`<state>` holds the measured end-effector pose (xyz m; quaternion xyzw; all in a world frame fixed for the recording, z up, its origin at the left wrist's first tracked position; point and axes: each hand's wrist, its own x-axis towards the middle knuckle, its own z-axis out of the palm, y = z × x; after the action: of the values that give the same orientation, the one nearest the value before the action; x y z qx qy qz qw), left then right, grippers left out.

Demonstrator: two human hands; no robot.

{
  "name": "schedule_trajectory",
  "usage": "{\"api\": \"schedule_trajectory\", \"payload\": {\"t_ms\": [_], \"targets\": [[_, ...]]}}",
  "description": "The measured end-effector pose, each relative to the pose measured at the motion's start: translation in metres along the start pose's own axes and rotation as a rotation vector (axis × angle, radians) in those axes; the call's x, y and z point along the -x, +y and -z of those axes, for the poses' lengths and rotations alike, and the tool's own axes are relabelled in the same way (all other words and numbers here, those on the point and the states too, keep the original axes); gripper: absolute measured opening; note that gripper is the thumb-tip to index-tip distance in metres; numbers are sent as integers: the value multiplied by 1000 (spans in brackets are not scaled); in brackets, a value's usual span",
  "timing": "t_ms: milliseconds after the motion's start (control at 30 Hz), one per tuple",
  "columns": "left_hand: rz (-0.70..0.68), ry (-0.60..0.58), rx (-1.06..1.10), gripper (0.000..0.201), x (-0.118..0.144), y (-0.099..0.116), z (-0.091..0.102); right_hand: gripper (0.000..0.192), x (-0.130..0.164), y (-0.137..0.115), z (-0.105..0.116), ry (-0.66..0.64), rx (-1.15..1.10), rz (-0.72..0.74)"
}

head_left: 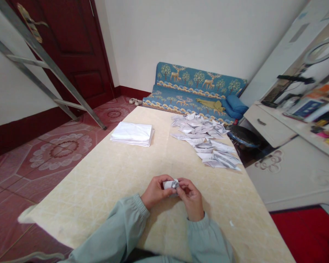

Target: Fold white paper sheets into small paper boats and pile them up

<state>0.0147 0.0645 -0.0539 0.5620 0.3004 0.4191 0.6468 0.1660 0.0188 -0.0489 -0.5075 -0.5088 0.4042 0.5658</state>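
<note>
Between my two hands, a little above the near half of the table, is a small folded piece of paper (168, 185), white with grey print. My left hand (156, 191) grips its left end, thumb in front and fingers behind. On the other end, the fingertips and thumb of my right hand (191, 197) pinch the paper. Some of the fold is hidden by my fingers. Farther back on the right lies a heap of folded paper pieces (203, 129), pointed at their ends. A stack of white paper sheets (132, 133) rests at the back left.
A pale yellow patterned cloth covers the table (104, 204). One tiny white scrap (231, 223) lies near its right side. Beyond the table stands a blue sofa (178, 93). A metal ladder (63, 82) leans at left, and a cluttered white cabinet (290, 171) is at right.
</note>
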Motion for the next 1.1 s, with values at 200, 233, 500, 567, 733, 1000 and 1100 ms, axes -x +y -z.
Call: {"api": "schedule_trajectory", "payload": {"t_ms": [200,233,500,567,733,1000,1100], "targets": [[23,-29,-88,29,1,8,-2,9,0,1,2,27,24,64],[20,-23,-114,30,2,9,-3,9,0,0,1,33,22,56],[3,-4,111,54,4,14,-9,13,0,4,-3,185,-72,-9],[69,8,277,54,4,17,-9,14,-1,4,-2,233,-135,0],[341,-173,401,44,4,15,-5,16,-5,-3,-3,278,-249,2],[373,-190,438,32,5,9,-2,25,-2,-14,-22,97,-372,-97],[302,-71,461,27,3,10,-6,25,1,-11,-28,104,-384,-104]]}}
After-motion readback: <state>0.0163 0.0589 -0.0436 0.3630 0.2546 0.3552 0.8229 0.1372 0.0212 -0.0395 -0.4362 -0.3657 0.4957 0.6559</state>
